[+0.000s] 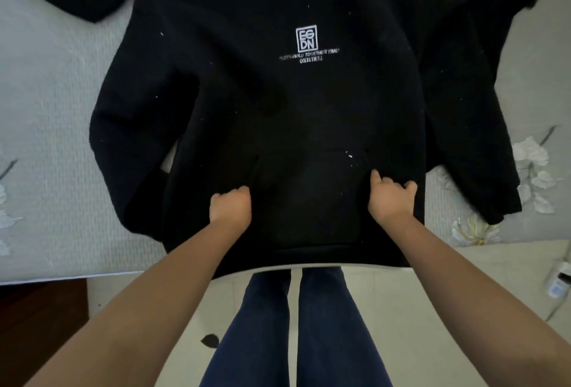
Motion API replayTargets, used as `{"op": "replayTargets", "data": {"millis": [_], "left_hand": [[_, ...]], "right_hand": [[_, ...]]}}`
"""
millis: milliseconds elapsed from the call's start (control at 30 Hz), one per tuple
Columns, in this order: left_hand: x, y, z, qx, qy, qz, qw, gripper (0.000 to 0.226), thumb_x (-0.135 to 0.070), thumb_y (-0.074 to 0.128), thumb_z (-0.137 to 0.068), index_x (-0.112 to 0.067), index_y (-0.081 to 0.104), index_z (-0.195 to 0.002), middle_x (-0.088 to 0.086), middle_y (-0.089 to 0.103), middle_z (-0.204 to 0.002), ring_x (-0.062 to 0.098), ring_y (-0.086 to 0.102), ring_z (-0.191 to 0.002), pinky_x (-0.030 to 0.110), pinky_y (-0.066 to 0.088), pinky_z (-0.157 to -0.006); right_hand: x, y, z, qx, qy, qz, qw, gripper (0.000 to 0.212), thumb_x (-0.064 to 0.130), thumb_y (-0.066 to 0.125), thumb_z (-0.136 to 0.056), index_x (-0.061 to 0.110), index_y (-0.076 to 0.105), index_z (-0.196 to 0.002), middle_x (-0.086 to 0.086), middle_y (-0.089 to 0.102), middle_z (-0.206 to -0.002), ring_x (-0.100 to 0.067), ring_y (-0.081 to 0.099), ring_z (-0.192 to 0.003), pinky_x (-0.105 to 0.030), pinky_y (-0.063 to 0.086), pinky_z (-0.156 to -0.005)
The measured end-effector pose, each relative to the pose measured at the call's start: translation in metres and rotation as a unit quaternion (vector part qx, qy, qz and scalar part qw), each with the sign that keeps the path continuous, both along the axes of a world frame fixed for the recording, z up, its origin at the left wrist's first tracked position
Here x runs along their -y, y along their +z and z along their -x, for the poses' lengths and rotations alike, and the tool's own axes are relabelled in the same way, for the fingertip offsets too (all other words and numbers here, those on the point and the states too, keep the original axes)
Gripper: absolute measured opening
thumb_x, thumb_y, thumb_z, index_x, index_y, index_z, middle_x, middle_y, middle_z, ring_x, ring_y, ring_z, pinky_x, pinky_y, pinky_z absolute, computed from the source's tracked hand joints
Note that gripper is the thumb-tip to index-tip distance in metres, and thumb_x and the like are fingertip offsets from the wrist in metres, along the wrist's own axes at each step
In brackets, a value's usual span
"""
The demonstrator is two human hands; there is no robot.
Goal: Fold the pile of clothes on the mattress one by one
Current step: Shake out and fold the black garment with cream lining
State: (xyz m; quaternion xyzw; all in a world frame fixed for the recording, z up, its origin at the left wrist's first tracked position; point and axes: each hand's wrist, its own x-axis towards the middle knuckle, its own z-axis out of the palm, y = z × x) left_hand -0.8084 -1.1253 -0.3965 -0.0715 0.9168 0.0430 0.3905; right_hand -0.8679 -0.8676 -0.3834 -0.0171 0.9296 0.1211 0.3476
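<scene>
We have the black hoodie (278, 108) spread front-up at the mattress's (46, 139) six o'clock edge. Our left hand (231, 204) and right hand (391, 198) both pinch fabric beside its pocket. We judge we're flattening it; next, fold the sleeves inward.

Left hand (230, 205): fingers curled into a fist, knuckles forward, gripping black cloth.
Right hand (390, 198): fingers bent, thumb out to the left, pinching black cloth.
Arms: both bare, stretched forward, roughly parallel.
</scene>
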Motion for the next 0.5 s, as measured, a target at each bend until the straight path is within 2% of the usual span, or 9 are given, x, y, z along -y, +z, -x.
{"op": "replayTargets", "data": {"millis": [100, 200, 267, 367, 500], "left_hand": [[0.01, 0.003, -0.011, 0.024, 0.003, -0.027, 0.999, 0.017, -0.013, 0.04, -0.096, -0.005, 0.051, -0.107, 0.011, 0.061, -0.104, 0.025, 0.06, -0.089, 0.029, 0.04, -0.064], [0.008, 0.008, -0.022, 0.036, 0.017, -0.035, 0.999, 0.02, -0.016, 0.038, -0.097, -0.005, 0.05, -0.108, 0.012, 0.059, -0.106, 0.026, 0.059, -0.092, 0.03, 0.039, -0.063], [0.005, 0.014, -0.02, 0.013, 0.035, -0.026, 0.999, 0.023, -0.021, 0.039, -0.097, -0.006, 0.047, -0.112, 0.012, 0.056, -0.111, 0.026, 0.055, -0.098, 0.03, 0.038, -0.066], [0.003, 0.025, 0.005, -0.057, 0.063, -0.015, 0.996, 0.042, -0.03, 0.046, -0.093, -0.008, 0.038, -0.128, 0.012, 0.048, -0.122, 0.025, 0.048, -0.11, 0.032, 0.043, -0.077], [0.004, 0.04, 0.074, -0.143, 0.058, -0.022, 0.988, 0.052, -0.026, 0.049, -0.092, -0.008, 0.029, -0.137, 0.013, 0.039, -0.134, 0.027, 0.039, -0.122, 0.035, 0.041, -0.092]], "right_hand": [[-0.009, 0.004, -0.01, 0.02, 0.104, -0.013, 0.994, 0.054, 0.01, 0.035, -0.091, 0.01, 0.022, -0.143, -0.007, 0.056, -0.118, -0.024, 0.057, -0.1, -0.039, 0.027, -0.101], [-0.013, 0.008, -0.02, 0.041, 0.136, -0.005, 0.99, 0.053, 0.013, 0.035, -0.092, 0.01, 0.022, -0.143, -0.007, 0.054, -0.121, -0.023, 0.055, -0.104, -0.038, 0.029, -0.099], [-0.015, 0.012, -0.016, 0.035, 0.12, 0.004, 0.992, 0.054, 0.017, 0.038, -0.091, 0.01, 0.023, -0.143, -0.008, 0.049, -0.126, -0.025, 0.05, -0.111, -0.038, 0.031, -0.097], [-0.012, 0.02, 0.01, -0.015, 0.1, 0.044, 0.994, 0.05, 0.019, 0.041, -0.091, 0.01, 0.031, -0.139, -0.01, 0.046, -0.129, -0.027, 0.045, -0.116, -0.038, 0.034, -0.094], [0.01, 0.037, 0.083, -0.095, 0.102, 0.126, 0.982, 0.04, 0.016, 0.042, -0.091, 0.008, 0.045, -0.13, -0.011, 0.046, -0.13, -0.029, 0.044, -0.116, -0.04, 0.034, -0.094]]}}
